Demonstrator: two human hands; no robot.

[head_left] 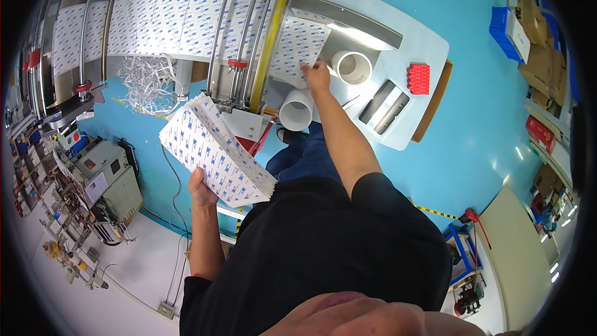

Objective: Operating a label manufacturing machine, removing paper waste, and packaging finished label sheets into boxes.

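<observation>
Head view: at centre left, a stack of white sheets with blue marks (214, 152) is gripped at its lower edge by the left hand (202, 190), fingers curled around it, forearm rising from the lower edge. Right of it, the right arm is stretched up the frame's middle; the right hand (317, 78) is laid on the printed sheet (298, 43) leaving the machine, fingers pressed together. Two white rolls (351, 67) stand just beside that hand on the white table (429, 43).
</observation>
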